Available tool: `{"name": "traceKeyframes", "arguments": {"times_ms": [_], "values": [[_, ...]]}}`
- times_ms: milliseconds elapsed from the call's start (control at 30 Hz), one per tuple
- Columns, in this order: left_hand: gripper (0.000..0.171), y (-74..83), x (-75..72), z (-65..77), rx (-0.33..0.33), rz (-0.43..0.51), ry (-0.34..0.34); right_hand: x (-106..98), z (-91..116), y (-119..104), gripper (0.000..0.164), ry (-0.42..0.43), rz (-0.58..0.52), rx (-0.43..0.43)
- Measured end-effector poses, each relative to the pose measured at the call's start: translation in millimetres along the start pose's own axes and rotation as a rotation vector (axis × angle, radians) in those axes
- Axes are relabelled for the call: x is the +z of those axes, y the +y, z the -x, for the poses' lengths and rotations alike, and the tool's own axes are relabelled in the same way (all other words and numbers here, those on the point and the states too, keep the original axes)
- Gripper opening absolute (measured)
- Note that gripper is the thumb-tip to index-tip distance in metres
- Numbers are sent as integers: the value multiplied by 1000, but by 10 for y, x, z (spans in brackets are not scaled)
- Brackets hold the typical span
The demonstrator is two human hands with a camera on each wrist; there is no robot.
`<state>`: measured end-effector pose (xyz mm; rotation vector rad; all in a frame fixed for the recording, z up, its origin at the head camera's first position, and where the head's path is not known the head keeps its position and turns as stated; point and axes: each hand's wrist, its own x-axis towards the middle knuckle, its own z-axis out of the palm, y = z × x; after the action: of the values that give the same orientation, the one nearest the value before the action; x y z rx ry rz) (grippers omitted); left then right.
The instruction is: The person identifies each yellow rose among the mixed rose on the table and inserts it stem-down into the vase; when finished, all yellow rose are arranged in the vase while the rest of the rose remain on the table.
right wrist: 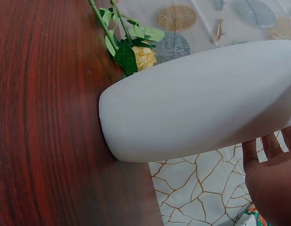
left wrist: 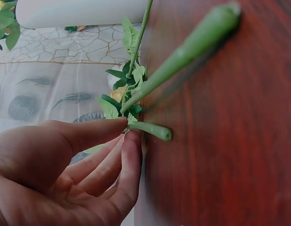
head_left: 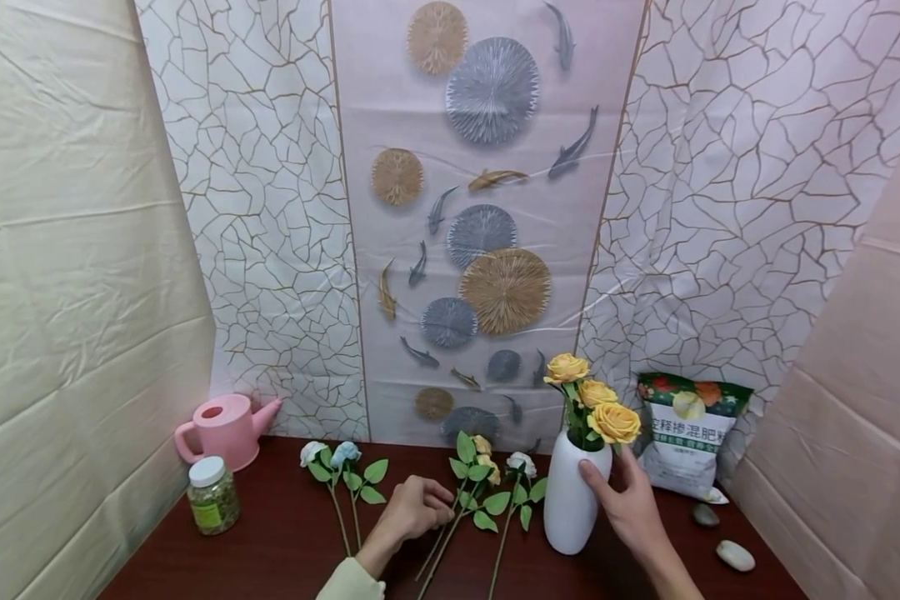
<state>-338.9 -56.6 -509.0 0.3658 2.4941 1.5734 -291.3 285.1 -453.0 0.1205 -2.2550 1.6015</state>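
Observation:
My left hand is low over the table among loose flowers. In the left wrist view its thumb and forefinger pinch the green stem of a rose, near the cut end. Another stem lies beside it. Two yellow roses with green leaves lie just past this hand. My right hand holds the upper part of a white vase, thumb in front and fingers round the side. The vase stands upright on the table, with several yellow roses rising from its mouth.
A white rose lies left of the vase. Further left lie another white rose and a blue rose. A pink watering can and a lidded jar stand far left. A fertilizer bag and pebbles are at right.

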Motion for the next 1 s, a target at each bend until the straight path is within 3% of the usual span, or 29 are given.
{"name": "traceKeyframes", "arguments": {"times_ms": [300, 567, 1000], "values": [[25, -14, -109, 19, -29, 121, -2, 6, -10, 3, 79, -14, -5, -7], [30, 20, -193, -4, -3, 228, -37, -11, -19, -5, 82, -6, 13, 28], [34, 73, -211, -48, 61, 405, -95, -11, -16, 11, 83, -7, 5, 23]]}}
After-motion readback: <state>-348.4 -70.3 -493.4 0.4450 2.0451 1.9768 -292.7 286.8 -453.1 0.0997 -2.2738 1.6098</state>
